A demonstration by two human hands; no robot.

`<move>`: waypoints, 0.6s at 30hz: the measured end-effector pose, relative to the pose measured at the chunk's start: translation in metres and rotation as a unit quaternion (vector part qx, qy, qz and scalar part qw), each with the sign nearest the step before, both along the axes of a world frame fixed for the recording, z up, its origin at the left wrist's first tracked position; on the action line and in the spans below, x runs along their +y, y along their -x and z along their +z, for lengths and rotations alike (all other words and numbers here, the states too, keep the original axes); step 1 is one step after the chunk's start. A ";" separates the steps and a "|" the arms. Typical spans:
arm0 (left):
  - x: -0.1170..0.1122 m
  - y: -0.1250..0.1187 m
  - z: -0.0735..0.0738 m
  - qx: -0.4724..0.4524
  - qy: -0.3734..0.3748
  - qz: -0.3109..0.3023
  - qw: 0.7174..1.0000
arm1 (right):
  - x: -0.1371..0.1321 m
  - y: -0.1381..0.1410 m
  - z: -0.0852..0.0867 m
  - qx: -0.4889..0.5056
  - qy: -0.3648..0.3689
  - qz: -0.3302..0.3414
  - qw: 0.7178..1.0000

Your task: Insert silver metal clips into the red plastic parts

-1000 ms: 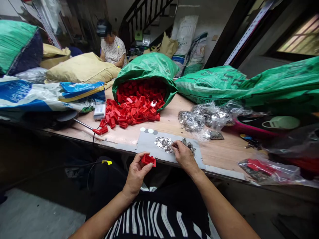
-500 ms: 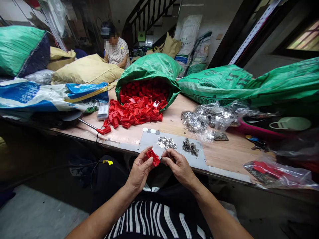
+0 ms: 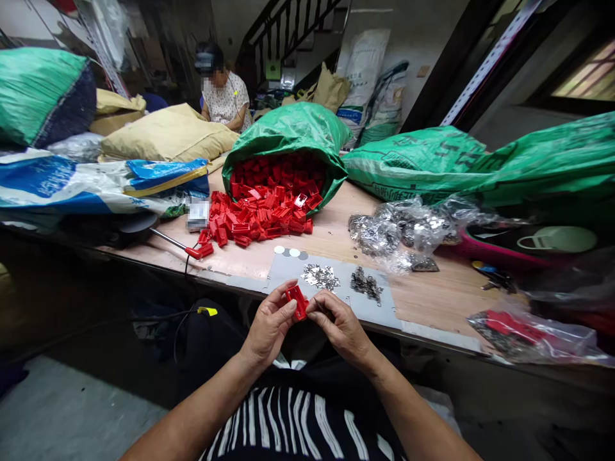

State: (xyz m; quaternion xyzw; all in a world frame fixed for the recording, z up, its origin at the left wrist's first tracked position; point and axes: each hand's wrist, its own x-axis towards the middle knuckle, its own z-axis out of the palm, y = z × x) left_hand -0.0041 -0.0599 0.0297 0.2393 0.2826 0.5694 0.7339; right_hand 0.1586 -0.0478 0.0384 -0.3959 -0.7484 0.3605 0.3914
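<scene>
Table (image 3: pixel 418 294), two metal piles (image 3: pixel 366 283), left fingers (image 3: pixel 282 314) clamp one red part (image 3: pixel 296 294), right (image 3: pixel 343 324) something dark (image 3: pixel 324 309)

I count two loose metal piles (image 3: pixel 321 276) and one held red casing (image 3: pixel 296 299).

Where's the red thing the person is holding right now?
In the head view, the red piece is just below the middle, held in the left hand, close beside the right hand.

Left hand (image 3: pixel 269 324) and right hand (image 3: pixel 342 324) held close, forearms (image 3: pixel 204 392) extended.
Left fingers (image 3: pixel 280 292) are curled, thumb (image 3: pixel 284 312) opposed; right fingertips (image 3: pixel 315 316) are pinched together.
</scene>
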 end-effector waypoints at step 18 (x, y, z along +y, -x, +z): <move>-0.001 0.003 0.000 -0.074 0.090 -0.036 0.993 | 0.040 -0.051 -0.023 -0.227 -0.025 -0.222 0.948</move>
